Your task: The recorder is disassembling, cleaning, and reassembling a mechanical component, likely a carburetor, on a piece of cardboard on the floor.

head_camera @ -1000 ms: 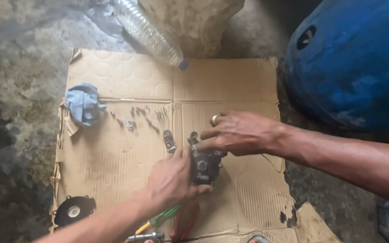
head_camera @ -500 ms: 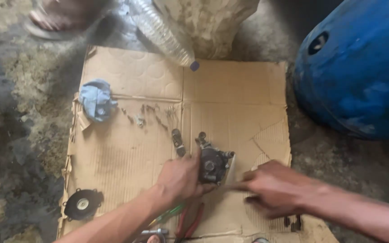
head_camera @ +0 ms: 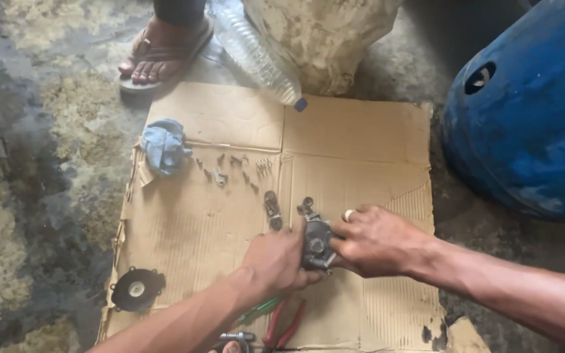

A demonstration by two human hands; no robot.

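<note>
Fingers (head_camera: 299, 252) of both hands clamp the grey metal part (head_camera: 316, 245) over cardboard (head_camera: 361, 131). Bracket (head_camera: 272, 208) and screws (head_camera: 230, 168) lie just beyond; pliers (head_camera: 282, 330) crowd underneath.

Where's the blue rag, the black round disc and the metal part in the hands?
blue rag (head_camera: 165, 145), head view, middle of the cloth
black disc (head_camera: 137, 290), head view, its centre
metal part (head_camera: 316, 244), head view, its front

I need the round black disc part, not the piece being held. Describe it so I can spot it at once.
Start at the flattened cardboard sheet on the wet floor and go to its near left corner, left of the left hand. The black disc lies flat there, alone. It is round and dark with a pale hub, unlike the small screws and blue rag farther up.
</note>
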